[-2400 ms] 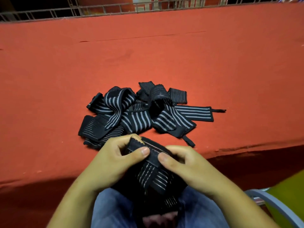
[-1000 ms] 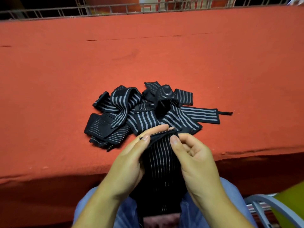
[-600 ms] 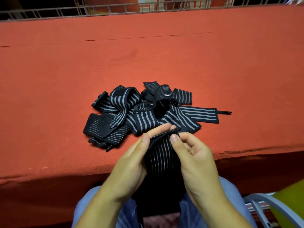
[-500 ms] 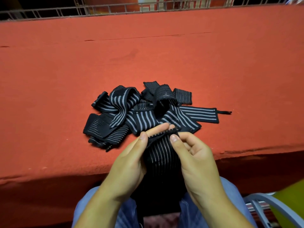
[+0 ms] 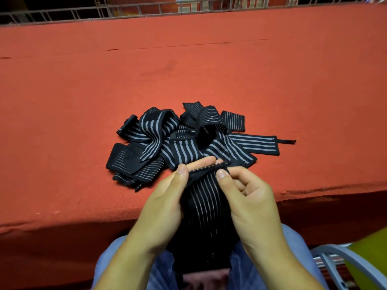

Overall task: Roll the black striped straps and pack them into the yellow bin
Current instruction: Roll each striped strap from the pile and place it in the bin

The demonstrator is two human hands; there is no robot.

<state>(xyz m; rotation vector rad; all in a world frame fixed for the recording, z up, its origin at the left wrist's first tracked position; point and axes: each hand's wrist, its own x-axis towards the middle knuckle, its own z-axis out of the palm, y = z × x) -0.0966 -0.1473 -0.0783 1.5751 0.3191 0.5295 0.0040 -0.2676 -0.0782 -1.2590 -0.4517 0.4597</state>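
Strap pile [image 5: 184,147] blocks table centre; open red cloth [image 5: 83,80] left, right, beyond.

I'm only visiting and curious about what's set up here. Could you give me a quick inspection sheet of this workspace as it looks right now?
Surface: red cloth-covered table.
Job's things: pile of straps lies loose and unrolled near the table's front edge; held strap hangs flat down to the lap; yellow shape at lower right, perhaps the bin.
Clutter: nothing seen.
Hands: left hand and right hand each pinch the held strap's top edge.
Cables: nothing seen.
Surroundings: metal railing behind the table; grey chair frame at right.
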